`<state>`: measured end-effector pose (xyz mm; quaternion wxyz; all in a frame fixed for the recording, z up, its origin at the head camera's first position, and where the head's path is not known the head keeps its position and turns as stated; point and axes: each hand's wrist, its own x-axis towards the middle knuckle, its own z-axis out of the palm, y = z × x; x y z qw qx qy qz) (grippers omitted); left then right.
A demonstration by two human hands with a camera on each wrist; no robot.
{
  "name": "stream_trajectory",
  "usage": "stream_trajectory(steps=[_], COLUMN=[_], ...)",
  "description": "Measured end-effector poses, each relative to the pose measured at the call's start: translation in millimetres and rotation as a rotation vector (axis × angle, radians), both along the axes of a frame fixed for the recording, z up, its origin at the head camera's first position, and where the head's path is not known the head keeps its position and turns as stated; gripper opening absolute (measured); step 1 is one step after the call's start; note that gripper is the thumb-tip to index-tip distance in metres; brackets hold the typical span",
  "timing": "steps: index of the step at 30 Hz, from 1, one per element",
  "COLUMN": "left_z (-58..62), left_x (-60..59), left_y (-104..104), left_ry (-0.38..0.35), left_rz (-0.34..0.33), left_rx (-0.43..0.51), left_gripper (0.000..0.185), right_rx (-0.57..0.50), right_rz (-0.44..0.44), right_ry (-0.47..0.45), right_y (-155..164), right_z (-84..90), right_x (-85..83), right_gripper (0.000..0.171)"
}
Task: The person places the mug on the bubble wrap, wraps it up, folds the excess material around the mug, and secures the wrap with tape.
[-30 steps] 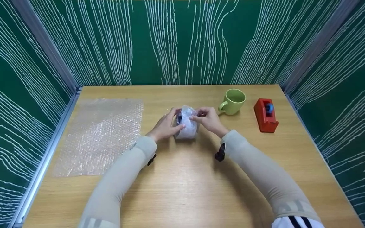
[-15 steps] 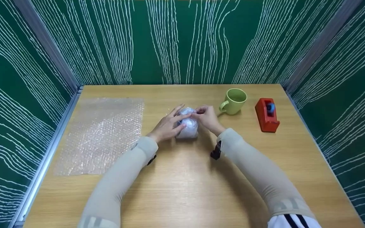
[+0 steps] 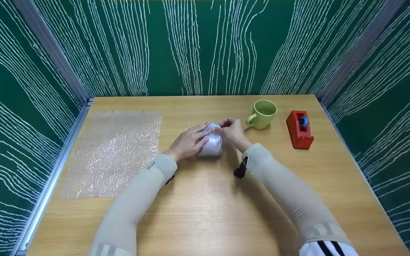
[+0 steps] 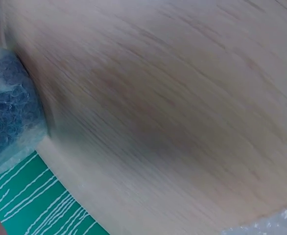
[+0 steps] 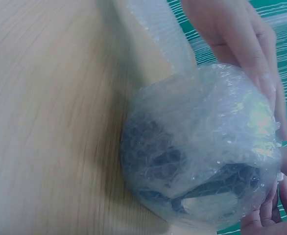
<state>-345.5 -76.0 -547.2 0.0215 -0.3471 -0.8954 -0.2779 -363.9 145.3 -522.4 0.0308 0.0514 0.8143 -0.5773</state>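
A rounded bundle (image 3: 212, 145) wrapped in bubble wrap stands on the table in the head view. Through the wrap, dark patches and one pale patch show in the right wrist view; what lies inside is hidden. My left hand (image 3: 188, 143) rests on the bundle's left and upper side, its fingers fairly straight. On the upper right, my right hand (image 3: 234, 132) has curled fingers and pinches the wrap. The right wrist view shows the left hand (image 5: 236, 44) along the bundle (image 5: 197, 142), with right-hand fingers (image 5: 283, 205) at its lower right.
A flat sheet of bubble wrap (image 3: 114, 153) lies on the table's left side. Behind my right hand stands a green mug (image 3: 262, 115). A red tape dispenser (image 3: 298, 131) with a blue core is farther right. Green patterned walls enclose the wooden table (image 3: 205, 213).
My left hand has shifted from gripping the bundle's left side to lying over its top. The raised wrap there now lies flatter. My right forearm has moved slightly left.
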Motion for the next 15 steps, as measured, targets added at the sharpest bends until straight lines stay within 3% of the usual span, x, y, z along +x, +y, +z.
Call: stream_trajectory(steps=[9, 15], left_z=[4.1, 0.4], left_x=[-4.3, -5.3], left_y=[0.0, -2.3], left_ry=[-0.009, -0.021], left_rz=[0.006, 0.016], left_rx=[-0.072, -0.086], left_gripper=[0.062, 0.070], right_rx=[-0.145, -0.108], right_rz=[-0.033, -0.016], right_ry=[-0.036, -0.012], right_y=[0.4, -1.1], right_z=[0.0, -0.6], right_x=[0.9, 2.9], right_gripper=[0.023, 0.020])
